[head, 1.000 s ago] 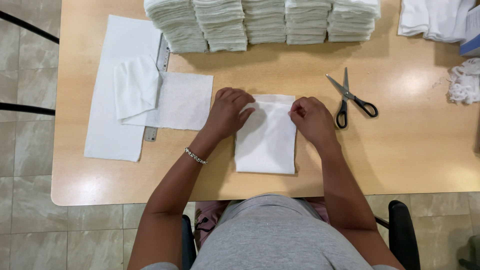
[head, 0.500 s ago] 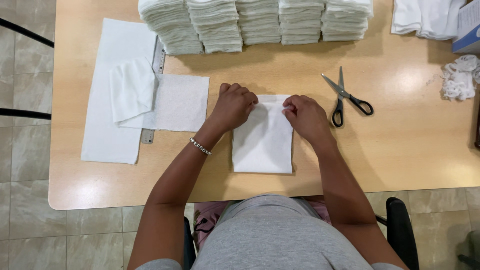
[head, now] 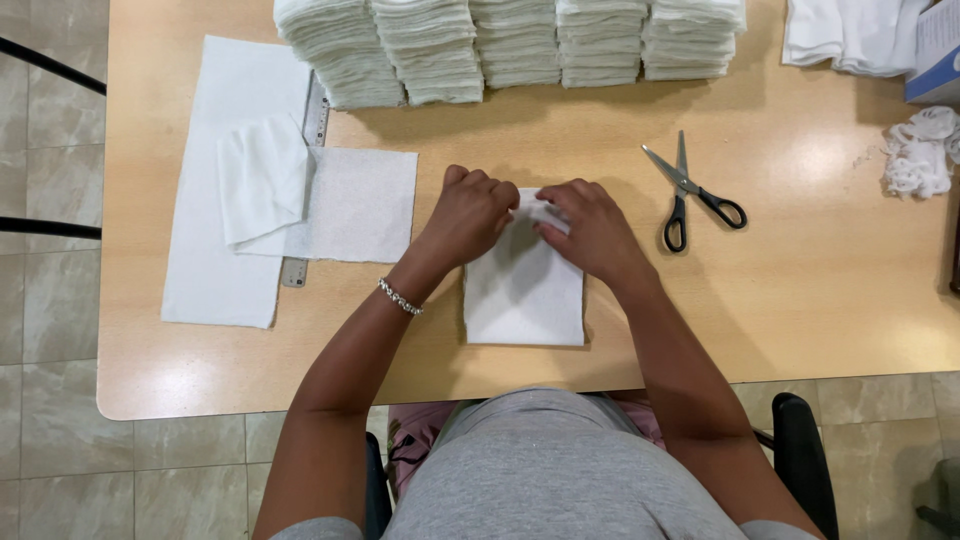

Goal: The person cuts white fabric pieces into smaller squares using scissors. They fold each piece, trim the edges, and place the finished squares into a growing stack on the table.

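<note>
The white cloth [head: 524, 295] under your hands is a plain rectangle, lying flat on the wooden table [head: 820, 290] right in front of you, its long side running toward your body. Its far edge is lifted and bunched where you pinch it. Your left hand [head: 473, 215] is curled closed on the far left corner of that edge, and your right hand [head: 590, 228] is closed on the far right part, with a small fold of fabric showing between the fingers. The two hands sit close together, almost touching.

Just to the right of your right hand lie black-handled scissors [head: 690, 195], blades shut and pointing away from you, apart from the cloth. To the left of your left hand, a textured white square [head: 355, 205] rests over a long white sheet [head: 225, 250], with a smaller folded piece [head: 262, 178] on top and a metal ruler [head: 305, 180] partly buried between them.

Beyond your grip, along the far edge, stand stacks of folded white cloths [head: 510, 45] side by side. Far to the right sit more loose white fabric [head: 845, 35], a blue box corner [head: 935, 55] and a heap of white scraps [head: 920, 150].
</note>
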